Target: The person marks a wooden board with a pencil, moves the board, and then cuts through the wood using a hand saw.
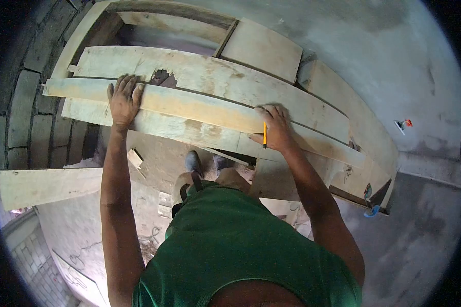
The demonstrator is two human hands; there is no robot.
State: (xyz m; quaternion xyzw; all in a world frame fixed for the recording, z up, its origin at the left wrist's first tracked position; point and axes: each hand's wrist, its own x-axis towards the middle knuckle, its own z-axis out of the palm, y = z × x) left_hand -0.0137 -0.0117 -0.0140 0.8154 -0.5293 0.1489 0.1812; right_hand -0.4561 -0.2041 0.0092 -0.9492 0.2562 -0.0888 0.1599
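One long plank (200,111), left hand (123,102) spread flat on it, right hand (276,129) half-curled, holding pencil (265,136)

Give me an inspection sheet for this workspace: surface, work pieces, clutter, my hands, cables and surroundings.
Surface: pale, stained wooden boards with gaps; one has a ragged hole.
Work pieces: long, narrow, yellowish wooden strip lying across the boards.
Clutter: brown stringy tangle and small pale wood offcut below.
Hands: left hand flat on the strip, fingers spread; right hand on it too, holding a slim yellow pencil.
Cables: thin loops near the tangle; whether cable, I can't tell.
Surroundings: grey block wall at left, smooth grey plastered wall beyond the boards.
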